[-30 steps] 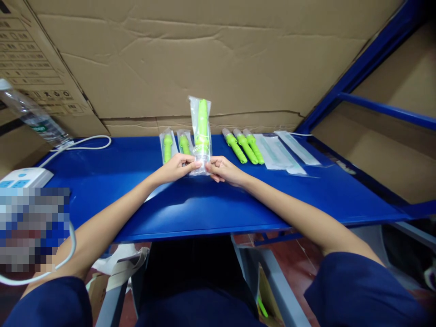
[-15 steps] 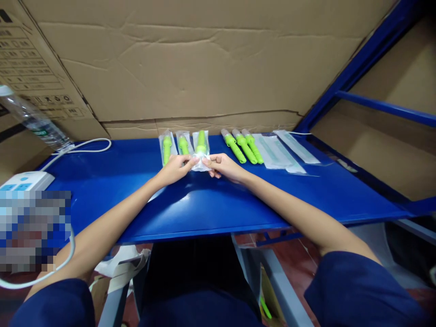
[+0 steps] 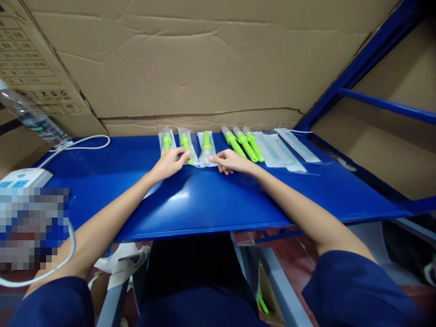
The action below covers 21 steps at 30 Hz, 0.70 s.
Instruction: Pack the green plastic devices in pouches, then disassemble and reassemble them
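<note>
Three green plastic pieces in clear bags lie in a row at the back of the blue table [image 3: 204, 200]: a left bag [image 3: 166, 140], a middle bag [image 3: 186, 144] and a right bag [image 3: 206, 146]. My left hand [image 3: 168, 164] has its fingers curled, thumb and fingertips on the middle bag's near end. My right hand [image 3: 230, 161] pinches the near corner of the right bag, which lies flat. Right of that hand lie three unbagged green pieces [image 3: 245, 144] side by side.
Empty clear bags [image 3: 279, 152] lie at the back right. A white power strip [image 3: 23, 176] with its cable [image 3: 81, 144] and a plastic bottle [image 3: 30, 116] are at the left. A cardboard wall [image 3: 204, 63] stands behind; blue frame bars [image 3: 384, 106] at right.
The bag I held upright with both hands has been tipped back and laid flat as the third in the row. My left hand shifted to the middle bag.
</note>
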### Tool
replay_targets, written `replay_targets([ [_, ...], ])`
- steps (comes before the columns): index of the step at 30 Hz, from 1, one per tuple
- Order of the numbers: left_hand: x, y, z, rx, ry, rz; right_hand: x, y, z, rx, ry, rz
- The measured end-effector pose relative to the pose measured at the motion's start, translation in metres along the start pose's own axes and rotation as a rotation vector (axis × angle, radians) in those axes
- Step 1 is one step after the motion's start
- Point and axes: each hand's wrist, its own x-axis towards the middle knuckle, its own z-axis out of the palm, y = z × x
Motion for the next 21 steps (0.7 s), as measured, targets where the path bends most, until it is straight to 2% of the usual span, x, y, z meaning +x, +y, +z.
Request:
replay_targets([
  [4, 0.000, -0.001, -0.003, 0.187, 0.075, 0.015, -0.003, -0.003, -0.005, -0.396, 0.391, -0.059],
  [6, -0.001, -0.001, -0.003, 0.246, 0.086, 0.061, -0.003, -0.003, -0.004, -0.464, 0.462, -0.157],
  [9, -0.003, -0.001, -0.002, 0.306, 0.075, 0.112, -0.002, 0.000, 0.002, -0.502, 0.407, -0.369],
  [11, -0.004, 0.000, -0.001, 0.335, 0.065, 0.128, -0.002, 0.003, 0.008, -0.562, 0.325, -0.440],
  [15, -0.005, 0.001, 0.001, 0.357, 0.036, 0.151, -0.005, 0.001, 0.013, -0.714, 0.205, -0.413],
  [21, -0.005, 0.002, 0.002, 0.363, -0.011, 0.147, -0.007, -0.013, 0.006, -0.705, 0.357, -0.315],
])
